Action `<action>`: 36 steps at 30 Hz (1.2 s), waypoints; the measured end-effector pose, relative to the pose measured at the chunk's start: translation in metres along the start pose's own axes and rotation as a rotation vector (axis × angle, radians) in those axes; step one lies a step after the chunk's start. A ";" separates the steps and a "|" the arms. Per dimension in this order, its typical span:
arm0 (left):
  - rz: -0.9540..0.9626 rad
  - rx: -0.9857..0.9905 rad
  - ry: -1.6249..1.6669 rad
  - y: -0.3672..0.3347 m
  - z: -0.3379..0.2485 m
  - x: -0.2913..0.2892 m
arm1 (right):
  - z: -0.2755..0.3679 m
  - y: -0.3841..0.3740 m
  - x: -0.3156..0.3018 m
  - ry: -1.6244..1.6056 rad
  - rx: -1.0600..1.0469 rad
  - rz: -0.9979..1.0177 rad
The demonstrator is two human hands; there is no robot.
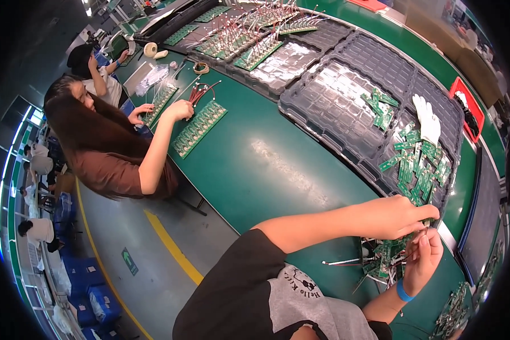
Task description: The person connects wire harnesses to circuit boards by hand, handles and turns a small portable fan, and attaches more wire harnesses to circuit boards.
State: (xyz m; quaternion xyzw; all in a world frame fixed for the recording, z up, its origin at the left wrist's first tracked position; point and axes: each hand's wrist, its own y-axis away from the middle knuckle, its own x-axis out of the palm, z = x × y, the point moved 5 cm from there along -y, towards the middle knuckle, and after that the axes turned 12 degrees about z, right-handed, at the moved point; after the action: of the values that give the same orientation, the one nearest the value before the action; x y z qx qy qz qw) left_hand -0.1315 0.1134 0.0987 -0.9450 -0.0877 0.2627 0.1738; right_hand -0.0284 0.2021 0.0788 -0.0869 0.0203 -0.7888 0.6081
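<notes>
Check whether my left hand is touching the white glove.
Apart. The head view shows a clear gap between your left hand and the white glove, with green circuit boards visible in it.

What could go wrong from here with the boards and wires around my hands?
The wires splay loosely from the pile near your hands, so one might snag. The boards overlap on the tray, so they could scratch each other or slide. Your left hand and right hand are bare, while a white glove lies on the tray, so skin oil might smudge the boards.
</notes>
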 end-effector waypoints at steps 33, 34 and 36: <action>-0.078 0.132 -0.372 0.008 -0.008 0.007 | 0.007 0.007 -0.012 0.197 0.057 -0.116; -0.097 0.145 -0.350 0.008 -0.008 0.008 | 0.006 0.007 -0.013 0.185 0.049 -0.114; -0.093 0.151 -0.327 0.006 -0.006 0.008 | 0.005 0.006 -0.013 0.150 0.037 -0.131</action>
State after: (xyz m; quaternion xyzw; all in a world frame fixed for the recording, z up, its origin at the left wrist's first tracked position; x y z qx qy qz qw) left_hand -0.1210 0.1081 0.0971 -0.8690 -0.1384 0.4102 0.2397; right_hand -0.0184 0.2131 0.0816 -0.0177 0.0457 -0.8314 0.5535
